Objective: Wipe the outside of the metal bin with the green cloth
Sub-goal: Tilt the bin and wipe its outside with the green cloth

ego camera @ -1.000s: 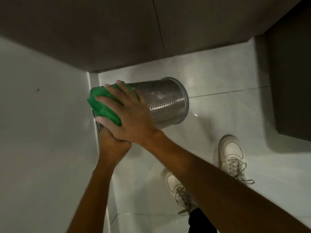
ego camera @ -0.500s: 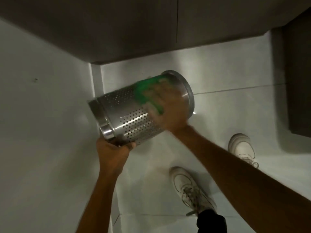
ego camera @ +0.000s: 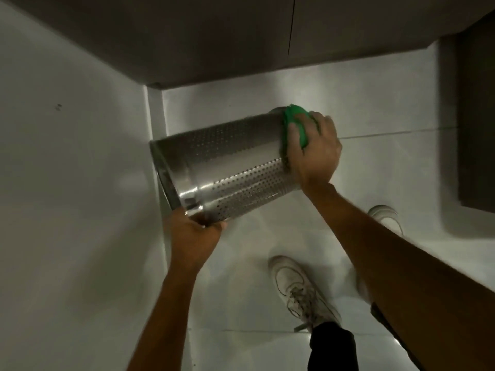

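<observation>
The metal bin, a perforated steel cylinder with plain bands at each end, is held clear of the tiled floor, lying tilted with one end low at the near left and the other raised toward the far right. It sits in a corner, just beside the white wall on the left and below the dark cabinet fronts at the far side.

The left hand is closed round the lower left end of the bin, fingers curled under its rim, carrying the weight. The right hand is spread flat, not clenched, pressing the green cloth against the bin's far right end; the cloth is bunched beneath the fingers and touches the metal at that rim.

Progress, as a judgement: wiping is under way, with the cloth at the end of the upper side. The exposed upper face looks bright, though the dim light prevents any finding on cleanliness. The underside and the side facing the floor are hidden; whether they have been wiped cannot be told. Turning the bin would be needed to reach them.

Two white shoes stand on the floor beneath.
</observation>
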The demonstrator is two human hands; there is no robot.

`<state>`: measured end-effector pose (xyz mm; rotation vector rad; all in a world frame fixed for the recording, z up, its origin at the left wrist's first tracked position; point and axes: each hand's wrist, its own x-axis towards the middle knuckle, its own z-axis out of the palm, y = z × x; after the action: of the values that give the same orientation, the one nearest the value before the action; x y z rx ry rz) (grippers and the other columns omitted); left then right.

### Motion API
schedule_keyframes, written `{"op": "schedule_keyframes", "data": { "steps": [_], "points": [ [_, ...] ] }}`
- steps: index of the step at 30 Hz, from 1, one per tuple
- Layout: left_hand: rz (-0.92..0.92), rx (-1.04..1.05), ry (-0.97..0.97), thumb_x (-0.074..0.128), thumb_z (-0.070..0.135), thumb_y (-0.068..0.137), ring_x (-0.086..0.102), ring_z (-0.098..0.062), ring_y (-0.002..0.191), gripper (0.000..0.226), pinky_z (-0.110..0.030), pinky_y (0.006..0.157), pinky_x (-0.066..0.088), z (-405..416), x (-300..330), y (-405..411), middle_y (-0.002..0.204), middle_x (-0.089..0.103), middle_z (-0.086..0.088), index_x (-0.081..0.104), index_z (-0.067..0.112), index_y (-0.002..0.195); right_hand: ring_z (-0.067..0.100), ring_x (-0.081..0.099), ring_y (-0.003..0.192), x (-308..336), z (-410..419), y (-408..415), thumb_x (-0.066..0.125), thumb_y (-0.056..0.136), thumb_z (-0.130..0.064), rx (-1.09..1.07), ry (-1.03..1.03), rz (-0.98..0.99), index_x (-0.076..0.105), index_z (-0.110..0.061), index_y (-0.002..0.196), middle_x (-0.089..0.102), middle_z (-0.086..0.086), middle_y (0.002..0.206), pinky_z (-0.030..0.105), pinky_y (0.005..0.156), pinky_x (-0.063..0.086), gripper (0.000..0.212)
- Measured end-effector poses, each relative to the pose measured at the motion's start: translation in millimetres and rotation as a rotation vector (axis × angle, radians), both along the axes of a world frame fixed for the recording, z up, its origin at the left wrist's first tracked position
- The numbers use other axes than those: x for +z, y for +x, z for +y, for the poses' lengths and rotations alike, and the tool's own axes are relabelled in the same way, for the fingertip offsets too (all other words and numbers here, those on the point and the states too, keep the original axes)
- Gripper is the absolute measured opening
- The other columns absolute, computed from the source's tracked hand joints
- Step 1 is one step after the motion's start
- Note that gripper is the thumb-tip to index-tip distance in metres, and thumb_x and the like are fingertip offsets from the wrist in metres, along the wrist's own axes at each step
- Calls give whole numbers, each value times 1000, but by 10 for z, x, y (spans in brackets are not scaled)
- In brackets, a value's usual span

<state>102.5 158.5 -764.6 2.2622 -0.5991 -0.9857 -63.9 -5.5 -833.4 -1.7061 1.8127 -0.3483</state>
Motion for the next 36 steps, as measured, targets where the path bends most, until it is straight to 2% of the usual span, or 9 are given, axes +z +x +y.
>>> {"op": "schedule_keyframes", "data": {
  "steps": [3, 7, 12, 15, 17, 22, 28, 32, 36],
  "points": [
    [-55, -31, -21, 84, -11, 62, 69, 11, 66, 55, -2, 53, 49, -138, -6, -49, 66, 67, 23, 60, 37, 75, 28, 47, 152, 277, 189, 436, 48, 108, -44, 98, -140, -77, 65, -24, 142, 62, 4, 152, 50, 131, 30, 42],
    [-124, -107, -44, 81, -9, 70, 72, -8, 68, 34, -9, 61, 55, -16, -30, -109, 77, 71, 9, 71, 20, 85, 32, 42, 151, 334, 544, 545, 51, 104, -46, 825, -500, -337, 63, -28, 141, 63, 9, 151, 46, 136, 14, 43],
    [182, -129, 7, 81, -12, 71, 75, -1, 85, 49, -32, 85, 62, 43, 204, 105, 91, 78, 10, 68, 1, 117, 23, 47, 153, -20, 98, -245, 49, 112, -28, 120, -53, -75, 61, -17, 146, 60, 5, 155, 43, 137, 22, 38],
    [221, -205, -103, 79, -13, 67, 74, -4, 100, 67, -14, 75, 58, -340, 238, 23, 102, 78, 17, 63, 14, 126, 16, 59, 139, 230, 78, 48, 48, 113, -23, 167, -61, -246, 66, -19, 142, 69, 2, 145, 21, 130, 26, 34],
    [136, -221, -133, 78, -8, 65, 73, 4, 90, 57, -7, 68, 54, -515, 271, -84, 91, 77, 27, 69, 25, 111, 21, 64, 130, 467, 102, 388, 53, 108, -24, 311, -204, -477, 71, -13, 134, 75, 6, 136, 37, 126, 40, 33],
    [17, -201, -76, 75, -16, 74, 69, -27, 87, 28, -46, 79, 61, -88, 167, -206, 93, 74, -15, 72, 3, 95, 39, 50, 148, 546, 344, 400, 67, 96, -36, 743, -437, -476, 73, -15, 132, 67, 15, 145, 48, 130, 33, 42],
    [323, 144, -143, 75, 4, 77, 75, -15, 88, 31, -24, 67, 59, -74, 156, 121, 93, 80, 6, 75, 26, 99, 31, 44, 155, 36, 106, -123, 62, 104, -32, 32, -54, -103, 67, -16, 140, 61, 8, 152, 54, 128, 37, 40],
    [321, 278, -175, 77, 15, 64, 75, -21, 82, 48, -35, 64, 61, -270, 49, -76, 97, 78, 0, 70, 8, 111, 29, 56, 141, 360, 297, 521, 56, 99, -47, 458, -358, -253, 73, -28, 128, 73, -1, 135, 41, 127, 32, 39],
    [95, 6, -93, 77, -4, 71, 71, -8, 81, 36, -22, 71, 57, 83, 13, -308, 78, 74, 19, 71, 28, 85, 32, 51, 146, 364, 372, 339, 67, 95, -45, 826, -490, -339, 74, -22, 130, 71, 7, 141, 40, 132, 23, 43]
  ]
}}
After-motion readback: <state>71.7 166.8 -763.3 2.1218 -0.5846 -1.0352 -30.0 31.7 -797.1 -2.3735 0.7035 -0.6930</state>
